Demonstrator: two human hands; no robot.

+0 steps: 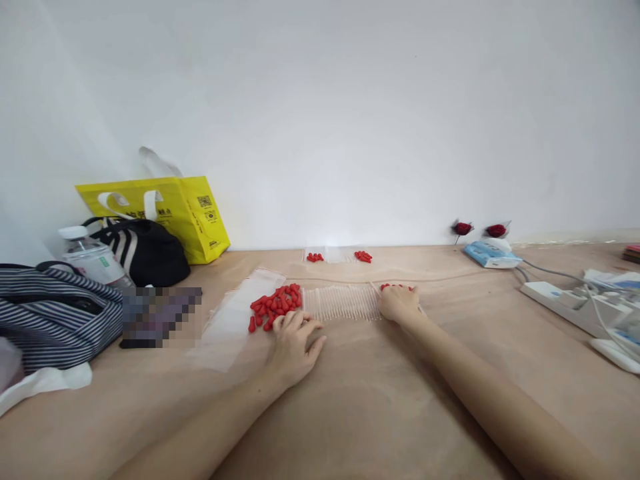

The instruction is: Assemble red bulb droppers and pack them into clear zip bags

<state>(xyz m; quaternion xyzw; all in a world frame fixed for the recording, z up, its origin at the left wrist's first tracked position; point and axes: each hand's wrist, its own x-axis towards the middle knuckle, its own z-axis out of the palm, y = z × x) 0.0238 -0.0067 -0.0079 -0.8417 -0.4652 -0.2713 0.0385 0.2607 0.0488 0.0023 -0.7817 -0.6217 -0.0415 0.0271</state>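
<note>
A heap of small red pieces, rounded and narrow like little pins, lies on a clear plastic bag at left centre. My left hand rests at the heap's lower right edge, fingers bent but apart, palm down. To its right, a row of thin pale sticks lies side by side, resembling cotton swabs. My right hand is at the row's right end, its fingers closed and curled down; whatever they pinch is hidden. More red pieces show just behind its knuckles.
Two small red clusters lie with clear plastic near the wall. At left stand a yellow bag, a black bag, a bottle and a striped pouch. A tissue pack and a power strip with cables occupy the right.
</note>
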